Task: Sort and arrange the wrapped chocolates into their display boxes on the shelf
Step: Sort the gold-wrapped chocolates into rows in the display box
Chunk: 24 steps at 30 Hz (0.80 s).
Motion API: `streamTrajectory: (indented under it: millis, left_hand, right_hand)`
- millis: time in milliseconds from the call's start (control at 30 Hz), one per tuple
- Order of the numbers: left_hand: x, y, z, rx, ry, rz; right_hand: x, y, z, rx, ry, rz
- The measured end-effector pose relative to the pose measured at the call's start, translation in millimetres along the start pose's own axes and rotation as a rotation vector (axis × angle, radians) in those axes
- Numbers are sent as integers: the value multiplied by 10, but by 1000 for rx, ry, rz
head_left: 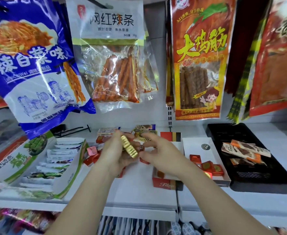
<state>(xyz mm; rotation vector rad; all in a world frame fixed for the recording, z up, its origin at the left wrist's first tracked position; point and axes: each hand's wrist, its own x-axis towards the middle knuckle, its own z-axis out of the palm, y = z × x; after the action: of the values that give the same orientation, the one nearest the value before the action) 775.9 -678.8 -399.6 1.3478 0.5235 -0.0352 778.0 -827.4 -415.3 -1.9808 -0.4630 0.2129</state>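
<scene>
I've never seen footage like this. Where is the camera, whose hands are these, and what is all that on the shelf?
There is no machine here. A person wears one camera on the head, looking down at their own hands. The left hand grips a few gold-wrapped chocolates. The right hand curls beside them, and whether it holds anything is unclear. On the white shelf sit a green-and-white box of white-wrapped pieces, a white box with red squares, and a black tray with orange packets. Snack bags hang above.
</scene>
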Motion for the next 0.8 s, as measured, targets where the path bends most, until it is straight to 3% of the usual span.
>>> streamTrajectory:
  millis: [67, 167, 233, 300, 400, 467, 600, 700, 800]
  left_hand:
    - [-113, -9, 177, 88, -67, 53]
    - [-210, -64, 442, 209, -174, 101]
    - [-178, -64, 509, 268, -221, 102]
    - [-84, -64, 473, 404, -175, 186]
    - [121, -59, 296, 788, 58, 535]
    - [236, -117, 153, 925, 41, 527]
    - [404, -358, 26, 1340, -196, 459]
    - [393, -402, 17, 1623, -178, 520]
    - [378, -398, -15, 1709, -201, 501]
  right_hand:
    - [-6, -23, -101, 105, -31, -2]
    - [-54, -7, -265, -12, 60, -76]
    - [-87, 16, -371, 70, 100, -67]
    - [-116, 41, -449, 0, 140, -37]
    - [-131, 118, -460, -384, 206, 67]
    - [-112, 199, -389, -556, 162, 82]
    - [-72, 250, -332, -746, 92, 93]
    - [-56, 253, -333, -814, 28, 145]
    - [-66, 248, -319, -866, -155, 236]
